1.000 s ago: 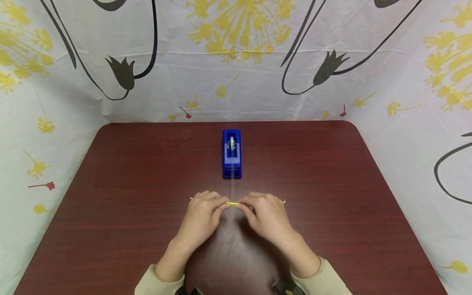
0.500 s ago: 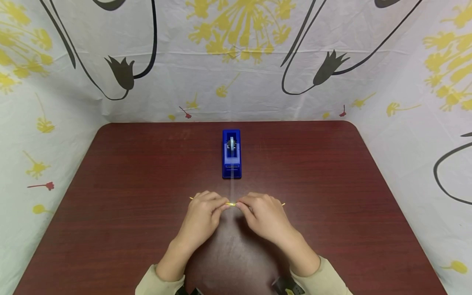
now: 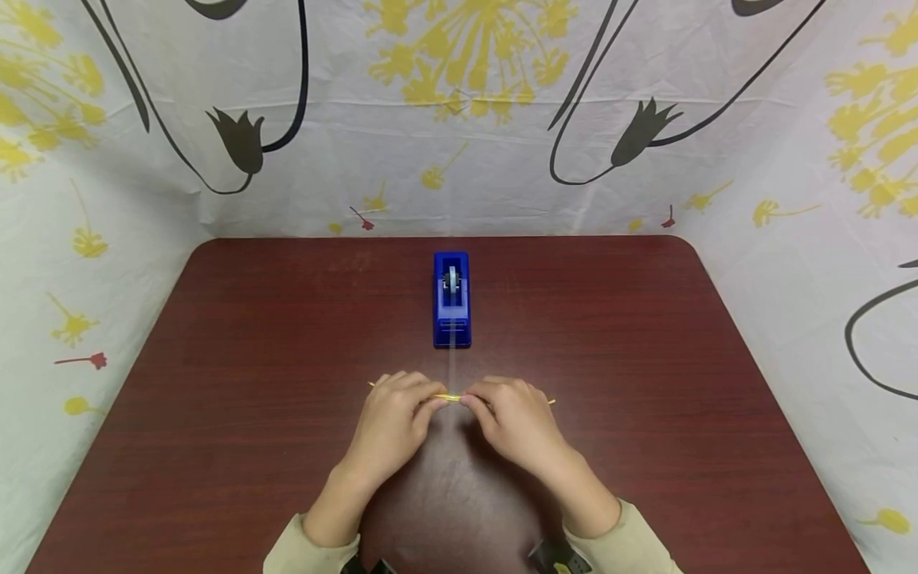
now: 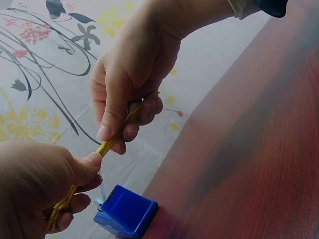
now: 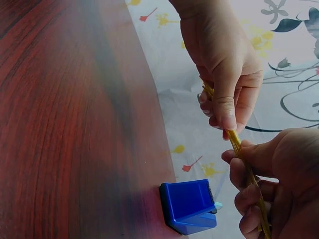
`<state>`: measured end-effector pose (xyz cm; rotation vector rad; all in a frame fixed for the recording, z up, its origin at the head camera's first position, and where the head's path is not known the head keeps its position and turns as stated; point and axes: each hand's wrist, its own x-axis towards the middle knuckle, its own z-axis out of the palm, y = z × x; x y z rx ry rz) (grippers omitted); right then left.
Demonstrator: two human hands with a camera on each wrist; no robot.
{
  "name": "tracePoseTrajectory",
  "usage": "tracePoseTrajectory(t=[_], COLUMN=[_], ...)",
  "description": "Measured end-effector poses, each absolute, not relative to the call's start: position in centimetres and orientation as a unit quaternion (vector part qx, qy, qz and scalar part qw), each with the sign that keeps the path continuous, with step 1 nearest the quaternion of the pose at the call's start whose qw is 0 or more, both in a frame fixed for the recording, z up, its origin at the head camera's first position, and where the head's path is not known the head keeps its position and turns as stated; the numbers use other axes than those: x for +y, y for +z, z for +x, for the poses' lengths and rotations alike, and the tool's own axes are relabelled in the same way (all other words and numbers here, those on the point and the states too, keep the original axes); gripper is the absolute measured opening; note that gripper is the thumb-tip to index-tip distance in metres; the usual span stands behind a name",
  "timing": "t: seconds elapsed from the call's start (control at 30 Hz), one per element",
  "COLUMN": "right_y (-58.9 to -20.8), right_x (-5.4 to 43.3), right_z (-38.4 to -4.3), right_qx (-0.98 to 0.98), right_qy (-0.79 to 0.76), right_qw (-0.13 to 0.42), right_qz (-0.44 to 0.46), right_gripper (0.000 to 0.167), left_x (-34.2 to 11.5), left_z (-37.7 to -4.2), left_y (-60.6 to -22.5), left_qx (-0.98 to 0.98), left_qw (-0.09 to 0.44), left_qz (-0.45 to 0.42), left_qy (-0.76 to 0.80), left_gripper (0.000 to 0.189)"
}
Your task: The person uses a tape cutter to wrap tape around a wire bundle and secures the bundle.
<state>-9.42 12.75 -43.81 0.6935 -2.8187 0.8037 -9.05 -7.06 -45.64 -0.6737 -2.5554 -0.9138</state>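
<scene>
A thin bundle of yellow strands (image 3: 449, 397) is stretched sideways between both hands above the table. My left hand (image 3: 394, 418) pinches it between thumb and fingers on the left, and my right hand (image 3: 522, 422) does the same on the right. Its ends poke out past the outer sides of the hands. From the blue tape dispenser (image 3: 452, 327), a strip of clear tape (image 3: 453, 368) runs toward the bundle's middle, between the fingertips. In the left wrist view, the bundle (image 4: 104, 148) slants through both hands, with the curled fingers partly covering it.
Under the hands lies a dark red wood-grain table (image 3: 287, 319). The dispenser stands beyond them, near the far edge. A white cloth (image 3: 488, 175) with yellow and grey flower prints hangs behind the table and along both sides.
Both hands stay almost in place, still gripping the bundle. Its short visible middle now looks shinier and paler than a second ago. The dispenser has not moved.
</scene>
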Motion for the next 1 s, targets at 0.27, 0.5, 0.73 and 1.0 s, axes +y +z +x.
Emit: tracePoseTrajectory(t=[0.27,0.5,0.73,1.0], right_y=[-44.07,-44.04,-44.09,-44.36], right_x=[12.80,12.84,12.97,13.12], right_z=[-9.43,-9.44,-9.55,-9.66], right_qx=[-0.931,-0.927,-0.923,-0.913], right_qy=[0.274,0.277,0.267,0.268], right_qw=[0.081,0.096,0.115,0.145], right_qz=[0.230,0.236,0.253,0.270], right_gripper=[0.005,0.005,0.009,0.001], left_x=[-7.02,-7.07,-7.13,-7.14], left_z=[-8.93,-8.88,-8.93,-9.11], left_y=[-45.34,-45.29,-45.26,-45.22], left_qx=[-0.906,-0.909,-0.911,-0.919], left_qw=[0.158,0.145,0.136,0.145], left_qz=[-0.224,-0.213,-0.213,-0.214], left_qy=[-0.321,-0.328,-0.324,-0.299], left_gripper=[0.009,0.012,0.011,0.014])
